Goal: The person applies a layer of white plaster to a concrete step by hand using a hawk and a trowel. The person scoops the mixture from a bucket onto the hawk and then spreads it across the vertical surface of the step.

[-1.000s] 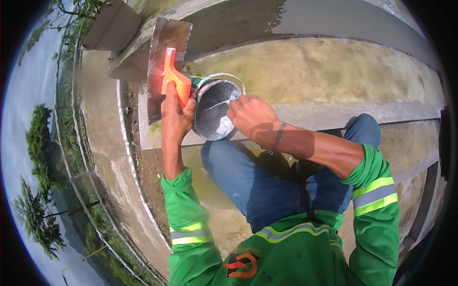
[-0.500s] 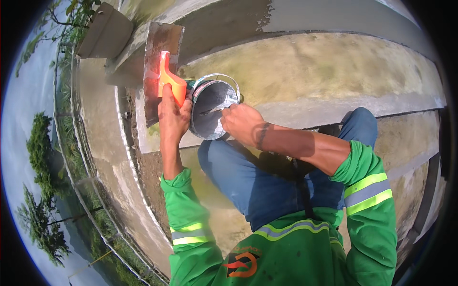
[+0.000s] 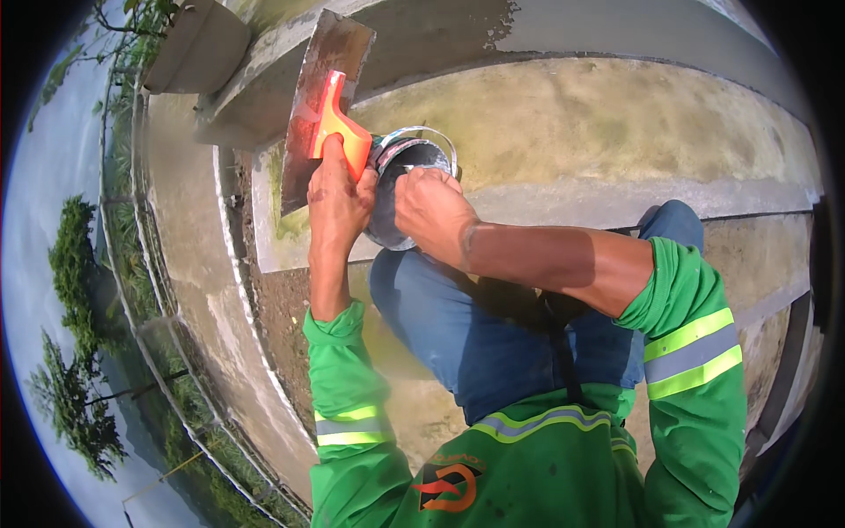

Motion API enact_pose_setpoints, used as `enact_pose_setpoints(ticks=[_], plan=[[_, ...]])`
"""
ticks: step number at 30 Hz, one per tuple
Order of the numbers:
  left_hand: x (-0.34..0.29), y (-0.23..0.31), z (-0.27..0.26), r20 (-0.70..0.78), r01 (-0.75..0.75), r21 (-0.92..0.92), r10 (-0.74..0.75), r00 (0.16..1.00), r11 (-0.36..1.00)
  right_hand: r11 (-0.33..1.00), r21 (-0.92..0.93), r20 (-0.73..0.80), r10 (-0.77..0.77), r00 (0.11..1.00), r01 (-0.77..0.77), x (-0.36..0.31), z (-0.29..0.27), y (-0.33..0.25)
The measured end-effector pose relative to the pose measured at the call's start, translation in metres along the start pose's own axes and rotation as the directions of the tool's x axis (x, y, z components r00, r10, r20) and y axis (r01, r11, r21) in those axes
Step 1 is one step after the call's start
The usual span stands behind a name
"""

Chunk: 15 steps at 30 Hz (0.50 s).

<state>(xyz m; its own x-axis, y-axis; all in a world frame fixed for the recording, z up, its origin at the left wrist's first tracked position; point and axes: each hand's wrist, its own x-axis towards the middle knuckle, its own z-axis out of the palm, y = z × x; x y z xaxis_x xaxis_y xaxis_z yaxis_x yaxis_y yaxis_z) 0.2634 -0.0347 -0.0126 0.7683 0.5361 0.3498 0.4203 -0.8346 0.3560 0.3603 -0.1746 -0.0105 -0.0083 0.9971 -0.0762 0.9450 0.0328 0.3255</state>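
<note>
My left hand (image 3: 339, 198) is closed around the orange handle of a plastering trowel (image 3: 356, 48), whose long, worn metal blade tilts up and away. The fingers of that hand also sit against the rim of a small bucket (image 3: 387, 224) smeared with grey inside, its pale bail handle raised at the far side. Over the bucket's mouth, my right hand (image 3: 431, 207) is closed in a fist. What it grips is hidden by the fingers and the bucket.
Beyond the bucket runs a stained concrete ledge (image 3: 616, 123), with a partly grey-coated wall face (image 3: 607, 31) behind it. A planter pot (image 3: 198, 48) stands at the far left. My bent knees, in blue jeans (image 3: 458, 334), are close below the bucket. A railing (image 3: 145, 308) lines the left side.
The trowel and my left hand have shifted right and slightly away, the blade leaning more to the right. The bucket has moved slightly right, and my right hand reaches farther over its mouth.
</note>
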Motion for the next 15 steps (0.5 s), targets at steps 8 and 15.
enact_pose_setpoints(ticks=[8, 15], plan=[[0.035, 0.019, 0.008, 0.109, 0.038, -0.025, -0.035, 0.993, 0.999, 0.922, 0.367, -0.157, -0.073, 0.985, 0.127, 0.008, 0.050, 0.053], [0.060, 0.040, 0.020, 0.227, -0.073, 0.090, 0.050, 0.973, 0.993, 0.817, 0.572, -0.236, 0.072, 0.969, 0.079, 0.014, 0.094, 0.071]])
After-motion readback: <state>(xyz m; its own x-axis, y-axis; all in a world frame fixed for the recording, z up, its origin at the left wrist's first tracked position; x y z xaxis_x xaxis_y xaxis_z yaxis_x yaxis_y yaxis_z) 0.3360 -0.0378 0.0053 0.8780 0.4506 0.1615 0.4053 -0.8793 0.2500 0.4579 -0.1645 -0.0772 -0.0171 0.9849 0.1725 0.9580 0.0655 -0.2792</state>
